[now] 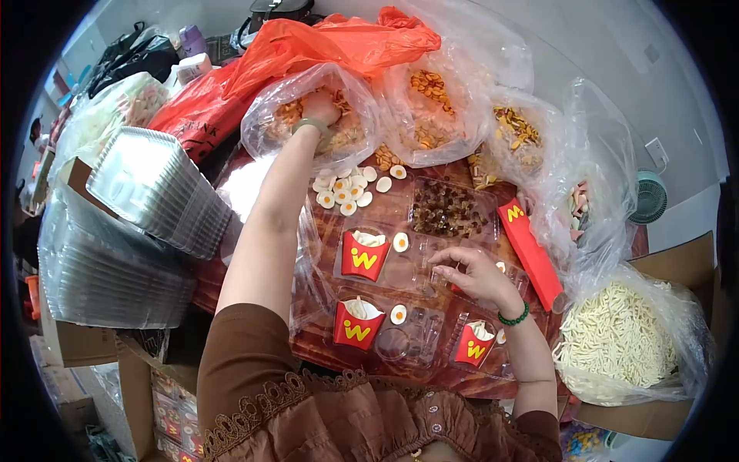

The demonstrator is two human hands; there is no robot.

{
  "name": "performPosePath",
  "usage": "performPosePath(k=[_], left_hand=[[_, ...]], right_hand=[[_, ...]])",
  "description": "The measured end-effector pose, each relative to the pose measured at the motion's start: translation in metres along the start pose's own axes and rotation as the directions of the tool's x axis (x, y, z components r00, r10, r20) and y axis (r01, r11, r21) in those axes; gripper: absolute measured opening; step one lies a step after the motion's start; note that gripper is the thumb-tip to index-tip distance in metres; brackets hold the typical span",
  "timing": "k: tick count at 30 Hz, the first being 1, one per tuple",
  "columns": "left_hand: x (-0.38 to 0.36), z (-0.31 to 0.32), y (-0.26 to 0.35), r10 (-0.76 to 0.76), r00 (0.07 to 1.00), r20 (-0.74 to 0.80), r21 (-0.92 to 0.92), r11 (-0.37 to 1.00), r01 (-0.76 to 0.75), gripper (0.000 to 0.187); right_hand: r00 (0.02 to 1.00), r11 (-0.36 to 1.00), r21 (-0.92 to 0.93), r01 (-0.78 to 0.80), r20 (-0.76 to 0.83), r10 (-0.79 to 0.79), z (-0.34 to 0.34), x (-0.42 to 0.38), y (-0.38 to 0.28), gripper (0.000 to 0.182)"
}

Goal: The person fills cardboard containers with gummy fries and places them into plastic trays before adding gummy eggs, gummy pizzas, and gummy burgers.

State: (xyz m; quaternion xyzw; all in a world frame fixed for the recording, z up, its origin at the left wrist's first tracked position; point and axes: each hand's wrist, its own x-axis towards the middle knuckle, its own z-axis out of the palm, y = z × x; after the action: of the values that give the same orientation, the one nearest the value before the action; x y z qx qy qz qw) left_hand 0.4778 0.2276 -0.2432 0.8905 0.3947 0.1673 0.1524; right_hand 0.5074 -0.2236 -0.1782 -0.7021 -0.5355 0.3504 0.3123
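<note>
My left hand (319, 106) reaches into a clear plastic bag (265, 131) of small orange-brown pieces; its fingers are hidden among them. My right hand (479, 273) hovers over the clear plastic trays on the table, its fingers loosely curved and apart, with nothing visible in them. Under and beside it, a red piece shows partly. Red fries cartons with a yellow W stand in the trays: one at the upper left (364, 254), one below it (359, 323) and one at the lower right (474, 343). Toy fried-egg pieces lie beside them, one upper (400, 242), one lower (398, 314).
A pile of egg pieces (344, 190) and a tray of dark brown cubes (450, 209) lie farther back. A red carton stack (530, 250) leans at right, near a bag of pale fry-like strips (616, 335). Stacked clear trays (154, 189) rise at left. More filled bags (435, 115) line the back.
</note>
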Motion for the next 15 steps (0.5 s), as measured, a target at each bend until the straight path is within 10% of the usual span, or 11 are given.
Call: performPosePath(k=[3, 5, 7, 9, 15], left_hand=[[-0.001, -0.008, 0.004, -0.138, 0.957, -0.254, -0.254, 0.965, 0.072, 0.049], [-0.004, -0.02, 0.005, -0.471, 0.882, 0.0, -0.981, 0.17, 0.091, 0.041], [-0.006, -0.018, -0.008, -0.36, 0.93, -0.072, -0.997, 0.039, -0.062, 0.034], [-0.004, -0.034, -0.01, -0.293, 0.858, 0.422, -0.738, -0.661, 0.138, 0.03], [-0.046, -0.056, 0.016, -0.117, 0.842, 0.527, -0.522, -0.826, 0.212, 0.025]], right_hand=[[1.0, 0.998, 0.062, -0.025, 0.013, 0.024, -0.002, -0.007, -0.001, 0.02], [1.0, 1.0, -0.026, 0.002, 0.004, -0.002, -0.004, -0.009, 0.001, 0.02], [1.0, 1.0, -0.007, 0.001, 0.02, -0.001, -0.002, -0.007, 0.003, 0.02], [0.999, 1.0, 0.01, 0.005, 0.036, -0.006, 0.002, -0.002, 0.001, 0.02], [0.995, 0.994, 0.107, 0.023, 0.099, -0.034, 0.013, 0.012, -0.022, 0.019]])
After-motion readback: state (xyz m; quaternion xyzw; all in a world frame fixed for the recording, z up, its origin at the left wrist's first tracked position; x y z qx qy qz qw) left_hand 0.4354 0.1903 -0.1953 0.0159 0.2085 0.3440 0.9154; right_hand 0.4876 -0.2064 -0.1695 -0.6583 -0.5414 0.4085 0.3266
